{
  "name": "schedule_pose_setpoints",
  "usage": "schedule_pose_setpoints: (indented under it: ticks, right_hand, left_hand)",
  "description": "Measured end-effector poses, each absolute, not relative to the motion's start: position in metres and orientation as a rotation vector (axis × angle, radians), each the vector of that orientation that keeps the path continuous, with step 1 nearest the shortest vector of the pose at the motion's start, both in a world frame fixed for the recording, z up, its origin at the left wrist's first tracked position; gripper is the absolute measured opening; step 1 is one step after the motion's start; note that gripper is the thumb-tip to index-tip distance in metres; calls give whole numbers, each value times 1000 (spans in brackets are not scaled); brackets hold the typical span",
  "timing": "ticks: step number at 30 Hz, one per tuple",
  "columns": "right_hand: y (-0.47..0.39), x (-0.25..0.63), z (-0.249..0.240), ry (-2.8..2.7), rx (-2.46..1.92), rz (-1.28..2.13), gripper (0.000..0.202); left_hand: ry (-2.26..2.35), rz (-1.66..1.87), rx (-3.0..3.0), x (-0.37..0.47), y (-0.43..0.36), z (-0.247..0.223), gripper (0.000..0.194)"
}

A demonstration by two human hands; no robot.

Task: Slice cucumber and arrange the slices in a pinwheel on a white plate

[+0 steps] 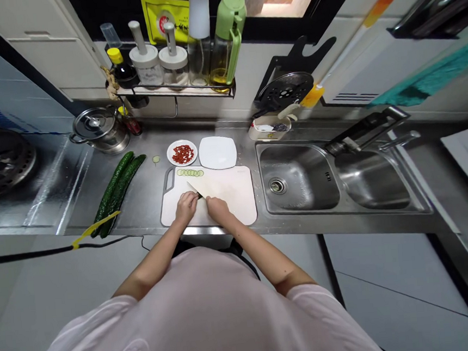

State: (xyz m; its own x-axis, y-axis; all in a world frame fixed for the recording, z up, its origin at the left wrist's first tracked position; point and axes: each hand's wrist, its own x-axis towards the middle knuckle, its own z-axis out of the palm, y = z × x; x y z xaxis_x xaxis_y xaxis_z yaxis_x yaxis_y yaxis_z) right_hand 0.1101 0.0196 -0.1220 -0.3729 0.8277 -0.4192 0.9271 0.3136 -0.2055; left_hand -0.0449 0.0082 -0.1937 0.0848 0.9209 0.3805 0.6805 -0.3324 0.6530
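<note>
A white cutting board (235, 194) with a grey handle lies at the counter's front edge. My right hand (218, 209) is closed around the handle of a knife (193, 188), whose blade points up and left over the board. Just left of the knife, my left hand (186, 207) has its fingers pinched together near the blade; what they hold, if anything, is too small to tell. Thin cucumber slices (190, 173) overlap in a row along the board's upper left. Behind the board are a plate of chopped red pieces (183, 153) and a bare white plate (218, 152).
Two whole cucumbers (116, 188) lie left of the board, with one thin slice (156, 159) nearby. A lidded steel pot (99, 130) stands at the back left. The double sink (299, 176) is on the right. A shelf (177, 92) of bottles and jars hangs behind.
</note>
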Motion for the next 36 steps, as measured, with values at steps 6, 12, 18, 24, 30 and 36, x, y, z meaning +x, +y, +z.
schedule_pose_setpoints:
  ticks: [6,12,18,24,30,36]
  right_hand:
    - [6,125,-124,2292,1607,-636,25]
    - [-5,140,-121,2245,1603,-679,24]
    - [-13,146,-119,2244,1619,-671,25]
    - [-12,157,-114,2207,1603,-652,24]
    - [-18,165,-112,2229,1771,-405,39]
    - [-20,175,-115,2379,1784,-223,45]
  left_hand:
    - [1594,1132,2056,-45,9,-196,18]
    - [1591,1125,2063,-45,8,-195,18]
    - [1597,1136,2067,-45,8,-195,17]
    - [1615,1136,2025,-45,9,-196,16]
    - [1658,1169,1963,-44,7,-193,15]
    - [1685,1190,1904,-45,3,-190,18]
